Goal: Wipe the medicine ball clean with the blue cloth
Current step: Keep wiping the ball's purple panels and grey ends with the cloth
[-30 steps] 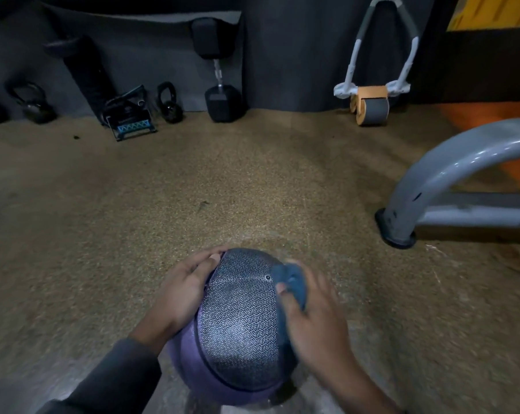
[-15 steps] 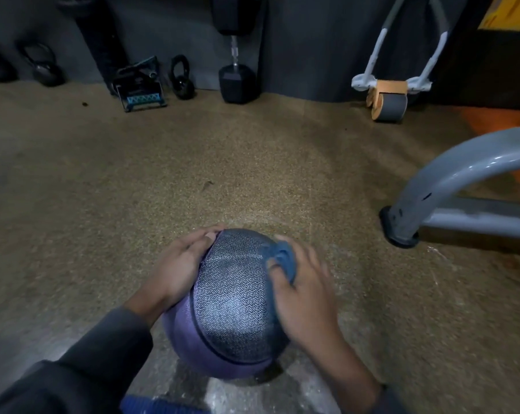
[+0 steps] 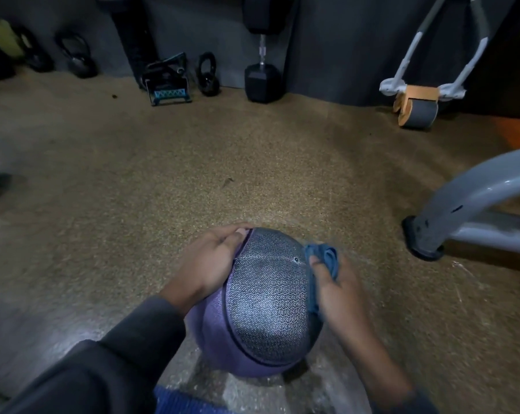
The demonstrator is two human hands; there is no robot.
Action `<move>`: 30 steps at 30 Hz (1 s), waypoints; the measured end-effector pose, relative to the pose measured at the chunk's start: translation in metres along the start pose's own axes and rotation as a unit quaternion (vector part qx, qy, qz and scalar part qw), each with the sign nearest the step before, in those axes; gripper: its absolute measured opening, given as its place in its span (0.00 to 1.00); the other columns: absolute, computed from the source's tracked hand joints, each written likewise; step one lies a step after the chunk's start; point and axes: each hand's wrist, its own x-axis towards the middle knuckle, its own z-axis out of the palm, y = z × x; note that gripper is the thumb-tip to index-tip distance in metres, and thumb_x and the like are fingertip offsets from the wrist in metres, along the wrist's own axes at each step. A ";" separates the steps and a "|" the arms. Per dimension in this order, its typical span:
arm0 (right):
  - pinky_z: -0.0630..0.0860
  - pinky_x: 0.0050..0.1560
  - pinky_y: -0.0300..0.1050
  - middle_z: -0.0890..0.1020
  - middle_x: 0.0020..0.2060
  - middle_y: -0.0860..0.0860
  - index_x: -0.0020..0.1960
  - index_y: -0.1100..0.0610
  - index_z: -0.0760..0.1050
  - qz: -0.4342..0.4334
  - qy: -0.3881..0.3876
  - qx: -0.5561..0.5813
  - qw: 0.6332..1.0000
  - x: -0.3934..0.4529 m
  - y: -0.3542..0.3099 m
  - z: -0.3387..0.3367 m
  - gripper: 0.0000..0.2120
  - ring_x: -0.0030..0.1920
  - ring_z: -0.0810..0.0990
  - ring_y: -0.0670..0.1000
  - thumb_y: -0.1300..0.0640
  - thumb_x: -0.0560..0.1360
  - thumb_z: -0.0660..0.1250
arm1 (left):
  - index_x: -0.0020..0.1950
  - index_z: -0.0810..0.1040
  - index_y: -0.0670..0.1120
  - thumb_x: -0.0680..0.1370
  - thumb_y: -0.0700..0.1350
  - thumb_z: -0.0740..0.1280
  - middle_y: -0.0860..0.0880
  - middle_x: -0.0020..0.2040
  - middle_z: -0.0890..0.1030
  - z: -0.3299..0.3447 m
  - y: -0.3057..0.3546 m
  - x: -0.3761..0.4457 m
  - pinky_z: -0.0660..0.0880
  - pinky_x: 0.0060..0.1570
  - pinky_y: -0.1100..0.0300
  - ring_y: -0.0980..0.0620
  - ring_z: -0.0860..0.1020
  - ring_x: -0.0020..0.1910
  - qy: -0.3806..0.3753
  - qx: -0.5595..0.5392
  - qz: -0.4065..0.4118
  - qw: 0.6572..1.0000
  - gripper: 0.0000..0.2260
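Observation:
The medicine ball, purple with a textured silver-grey panel, rests on the floor in front of me. My left hand lies flat against its upper left side, fingers stretched over the top edge. My right hand presses the bunched blue cloth against the ball's upper right side, the thumb and fingers curled into the cloth. Part of the cloth runs down between my palm and the ball.
A grey curved metal frame leg stands on the floor to the right. Along the far wall sit a dumbbell, kettlebells, a small black-and-teal device and an ab roller. A blue ribbed item lies at the bottom edge.
My right hand with the cloth has slid from the ball's top right further out and down its right side. The left hand keeps its place; the view has tilted down.

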 end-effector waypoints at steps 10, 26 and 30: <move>0.75 0.52 0.54 0.82 0.38 0.49 0.42 0.52 0.78 0.055 -0.108 -0.018 0.993 0.053 -0.029 -0.002 0.09 0.45 0.82 0.57 0.49 0.77 0.65 | 0.73 0.69 0.62 0.84 0.58 0.47 0.58 0.62 0.71 0.004 0.011 -0.010 0.61 0.65 0.54 0.56 0.67 0.65 -0.052 0.112 0.008 0.992 0.20; 0.74 0.57 0.54 0.82 0.50 0.50 0.56 0.50 0.76 -0.015 -0.062 -0.134 0.989 0.032 -0.037 -0.020 0.12 0.54 0.79 0.58 0.47 0.78 0.60 | 0.68 0.75 0.63 0.83 0.57 0.53 0.63 0.69 0.74 0.028 0.034 -0.007 0.67 0.63 0.57 0.58 0.71 0.67 -0.024 0.108 0.004 0.994 0.17; 0.71 0.60 0.53 0.74 0.66 0.49 0.70 0.47 0.70 -0.165 0.002 -0.289 0.943 -0.039 -0.038 -0.017 0.28 0.61 0.72 0.57 0.41 0.73 0.52 | 0.62 0.78 0.64 0.79 0.59 0.53 0.63 0.63 0.79 0.026 0.033 0.004 0.71 0.60 0.58 0.58 0.76 0.63 -0.051 0.071 -0.021 0.996 0.18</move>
